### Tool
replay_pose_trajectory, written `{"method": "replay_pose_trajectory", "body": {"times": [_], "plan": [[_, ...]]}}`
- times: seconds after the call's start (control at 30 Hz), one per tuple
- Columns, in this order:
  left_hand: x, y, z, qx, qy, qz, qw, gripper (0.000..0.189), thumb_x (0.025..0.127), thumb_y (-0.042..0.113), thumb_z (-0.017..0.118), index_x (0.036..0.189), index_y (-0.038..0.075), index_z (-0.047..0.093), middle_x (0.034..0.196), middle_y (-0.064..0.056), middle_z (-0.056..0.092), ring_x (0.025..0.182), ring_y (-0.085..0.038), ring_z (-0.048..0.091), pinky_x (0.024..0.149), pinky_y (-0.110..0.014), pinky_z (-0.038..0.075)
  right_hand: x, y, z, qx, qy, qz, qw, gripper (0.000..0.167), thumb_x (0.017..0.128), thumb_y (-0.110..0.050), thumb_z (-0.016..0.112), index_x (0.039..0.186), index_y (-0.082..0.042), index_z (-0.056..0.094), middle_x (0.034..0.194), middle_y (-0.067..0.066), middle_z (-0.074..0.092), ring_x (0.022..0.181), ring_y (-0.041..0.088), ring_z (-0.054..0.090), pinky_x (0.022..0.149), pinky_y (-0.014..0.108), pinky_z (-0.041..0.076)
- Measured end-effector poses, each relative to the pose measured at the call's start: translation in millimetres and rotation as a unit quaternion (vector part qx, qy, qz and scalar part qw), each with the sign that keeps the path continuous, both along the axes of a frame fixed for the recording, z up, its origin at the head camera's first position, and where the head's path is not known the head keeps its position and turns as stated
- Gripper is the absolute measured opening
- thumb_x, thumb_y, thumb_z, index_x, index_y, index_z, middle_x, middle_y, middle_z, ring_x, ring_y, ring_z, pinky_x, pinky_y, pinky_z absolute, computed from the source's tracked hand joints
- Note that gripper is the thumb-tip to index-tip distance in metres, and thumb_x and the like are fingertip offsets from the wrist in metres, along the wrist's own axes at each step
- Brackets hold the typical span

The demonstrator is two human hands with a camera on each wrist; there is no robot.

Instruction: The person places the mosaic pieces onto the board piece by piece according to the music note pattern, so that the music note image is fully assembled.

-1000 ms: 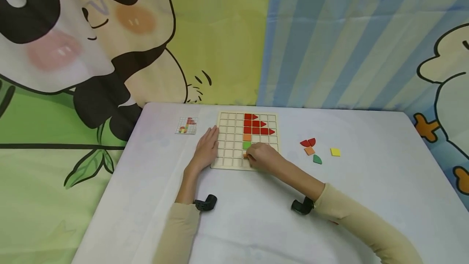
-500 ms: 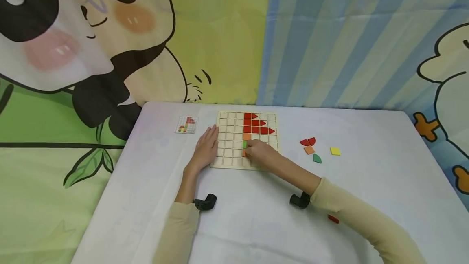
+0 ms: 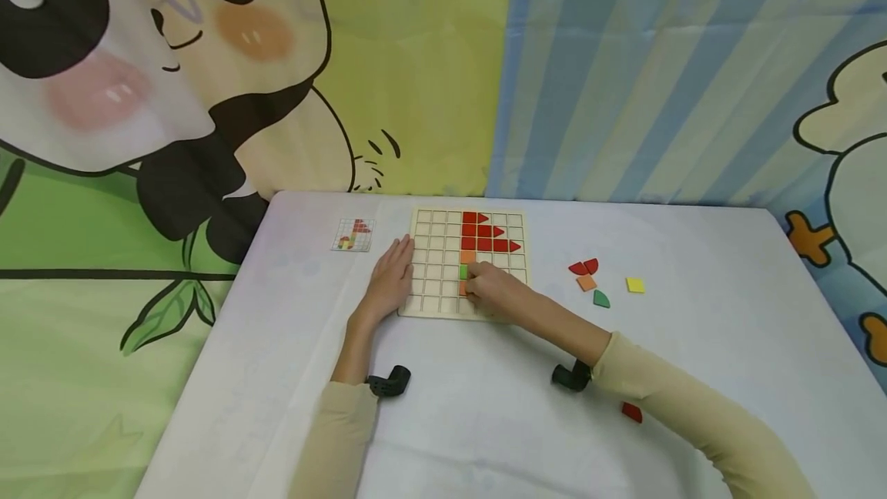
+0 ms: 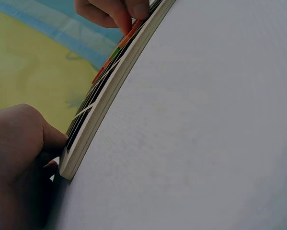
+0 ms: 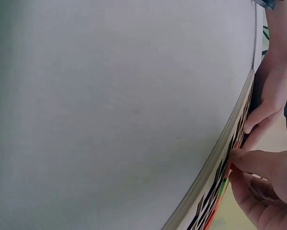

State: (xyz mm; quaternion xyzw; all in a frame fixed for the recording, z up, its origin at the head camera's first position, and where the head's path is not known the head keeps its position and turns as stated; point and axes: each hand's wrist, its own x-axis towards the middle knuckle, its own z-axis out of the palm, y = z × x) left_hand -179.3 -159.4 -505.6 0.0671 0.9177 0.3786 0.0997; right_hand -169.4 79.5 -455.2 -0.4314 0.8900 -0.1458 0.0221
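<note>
A wooden grid board [image 3: 436, 245] lies on the table, with red tiles [image 3: 483, 245] at its upper right. Below them runs a column with an orange tile [image 3: 467, 256], a green tile [image 3: 463, 272] and a lower orange square tile [image 3: 463, 288]. My right hand [image 3: 497, 291] pinches that lower orange tile in its cell, thumb and fingertips bent down over it and partly hiding it. Along the board's left edge my left hand [image 3: 390, 277] rests with straight fingers. In the left wrist view, the left thumb [image 4: 54, 138] sits at the board's corner.
A small pattern card [image 3: 353, 236] lies left of the board. To the right are two red pieces [image 3: 583, 267], an orange square [image 3: 586, 282], a green quarter-round piece [image 3: 600, 299] and a yellow square [image 3: 635, 285]. Another red piece [image 3: 632, 412] lies beside the right sleeve.
My right hand has shifted slightly up the board, now overlapping the green tile, and more of the lower orange tile shows. The left hand has stayed at the board's edge.
</note>
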Motion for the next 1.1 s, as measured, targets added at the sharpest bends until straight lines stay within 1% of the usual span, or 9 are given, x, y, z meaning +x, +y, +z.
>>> {"method": "replay_pose_trajectory", "body": {"times": [0.13,0.27,0.37,0.5,0.6,0.77,0.93,1.03,1.1], "plan": [[-0.1,1.0,2.3,0.002,-0.003,-0.001,1.0000,0.057,0.111,0.018,0.033,0.165,0.004,0.019,0.175,-0.007,0.011,0.163,-0.027,0.001,0.132,-0.050,0.001,-0.1,3.8,0.5,-0.010,-0.021,-0.011,0.9997,0.010,0.092,0.004,0.073,0.084,-0.002,0.076,0.077,0.007,0.058,0.069,0.012,0.044,0.062,0.018,0.041],[-1.2,5.4,4.2,0.001,-0.006,-0.008,1.0000,0.057,0.111,0.018,0.033,0.165,0.005,0.019,0.175,-0.007,0.010,0.163,-0.027,0.001,0.132,-0.050,0.001,0.7,9.9,0.8,-0.014,-0.043,-0.015,0.9989,0.015,0.094,0.006,0.068,0.085,-0.003,0.075,0.076,0.005,0.055,0.069,0.012,0.042,0.061,0.018,0.039],[-2.0,4.8,4.3,-0.003,-0.005,-0.010,0.9999,0.057,0.111,0.018,0.033,0.165,0.004,0.018,0.175,-0.007,0.010,0.163,-0.027,0.000,0.132,-0.049,0.001,0.1,11.5,0.6,-0.012,-0.040,-0.010,0.9991,0.014,0.095,0.005,0.067,0.088,-0.001,0.076,0.075,0.005,0.054,0.068,0.012,0.040,0.060,0.017,0.036],[-1.6,-0.8,3.4,-0.002,-0.003,-0.006,1.0000,0.057,0.111,0.017,0.032,0.165,0.004,0.018,0.175,-0.008,0.009,0.163,-0.028,0.000,0.132,-0.050,0.000,4.5,19.7,4.1,-0.031,-0.039,-0.005,0.9987,0.012,0.094,0.002,0.070,0.103,0.004,0.078,0.084,0.010,0.064,0.071,0.014,0.051,0.063,0.017,0.046],[-1.8,-0.3,1.3,0.004,-0.003,-0.007,1.0000,0.057,0.111,0.017,0.032,0.165,0.004,0.017,0.175,-0.008,0.008,0.163,-0.028,0.000,0.132,-0.050,0.000,16.2,46.5,12.6,-0.043,-0.042,-0.020,0.9980,0.023,0.091,0.002,0.074,0.114,0.006,0.076,0.094,0.013,0.069,0.079,0.018,0.060,0.069,0.020,0.056],[-2.0,2.0,1.0,0.004,-0.006,-0.010,0.9999,0.058,0.111,0.017,0.032,0.165,0.004,0.017,0.175,-0.008,0.008,0.163,-0.028,-0.001,0.132,-0.050,0.000,40.2,116.3,25.2,-0.033,-0.058,-0.097,0.9930,0.028,0.087,0.003,0.078,0.115,0.005,0.076,0.099,0.010,0.072,0.084,0.018,0.065,0.071,0.026,0.060],[-2.4,0.7,3.6,-0.006,-0.004,-0.012,0.9999,0.058,0.111,0.017,0.032,0.165,0.002,0.017,0.175,-0.009,0.008,0.163,-0.029,0.000,0.132,-0.050,0.000,68.4,180.8,26.3,-0.037,-0.066,-0.177,0.9814,0.030,0.085,0.003,0.079,0.115,0.005,0.076,0.100,0.009,0.073,0.083,0.019,0.067,0.071,0.029,0.062],[-2.2,0.3,3.3,-0.005,-0.001,-0.010,0.9999,0.057,0.111,0.016,0.032,0.165,0.002,0.017,0.175,-0.010,0.008,0.163,-0.030,0.000,0.132,-0.050,0.000,87.2,206.8,24.0,-0.045,-0.076,-0.207,0.9744,0.032,0.084,0.002,0.081,0.115,0.003,0.076,0.100,0.006,0.073,0.085,0.018,0.069,0.071,0.026,0.061],[-1.9,0.8,1.6,-0.003,-0.004,-0.010,0.9999,0.057,0.111,0.017,0.032,0.165,0.003,0.017,0.175,-0.009,0.008,0.163,-0.029,0.000,0.132,-0.050,0.000,101.1,218.6,22.1,-0.041,-0.100,-0.213,0.9709,0.033,0.084,0.000,0.082,0.117,0.001,0.076,0.100,0.001,0.072,0.085,0.011,0.066,0.070,0.022,0.060]]}}
